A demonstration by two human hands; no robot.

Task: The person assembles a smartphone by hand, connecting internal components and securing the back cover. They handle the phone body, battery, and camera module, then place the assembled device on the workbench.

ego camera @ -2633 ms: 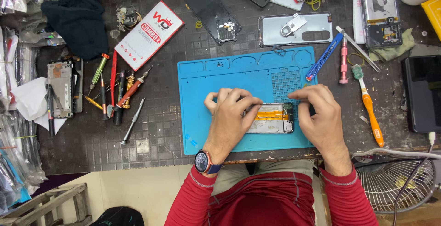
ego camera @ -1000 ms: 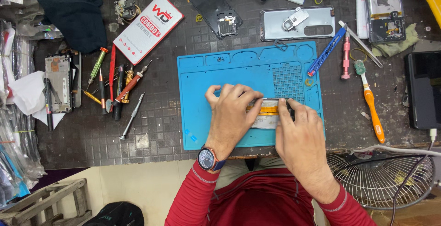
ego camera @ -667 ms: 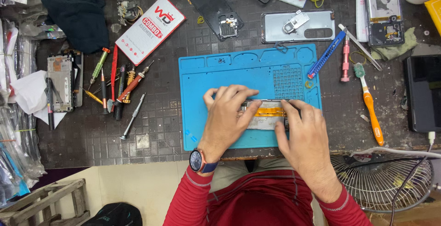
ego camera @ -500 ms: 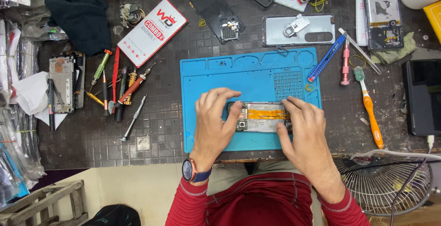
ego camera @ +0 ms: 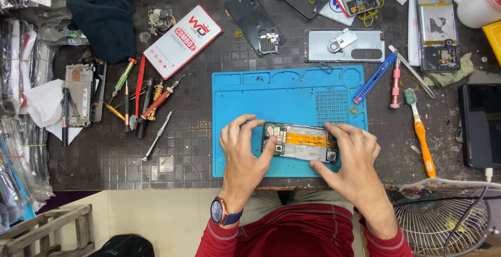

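Blue work mat [ego camera: 292,87], with a moulded grid patch on its right part. On it I see the opened phone [ego camera: 300,142]: grey frame, orange strip along the middle, green board at its left end. Table [ego camera: 188,147] dark brown, small square pattern. White box [ego camera: 182,40] with red print. Toothbrush [ego camera: 420,132] orange-handled, pale green head. Blue tool [ego camera: 374,78] beside a pink screwdriver [ego camera: 396,82]. Cloth [ego camera: 104,19] dark navy. My sleeves [ego camera: 219,238] red; the wristwatch [ego camera: 219,211] has a dark blue strap and coppery case.
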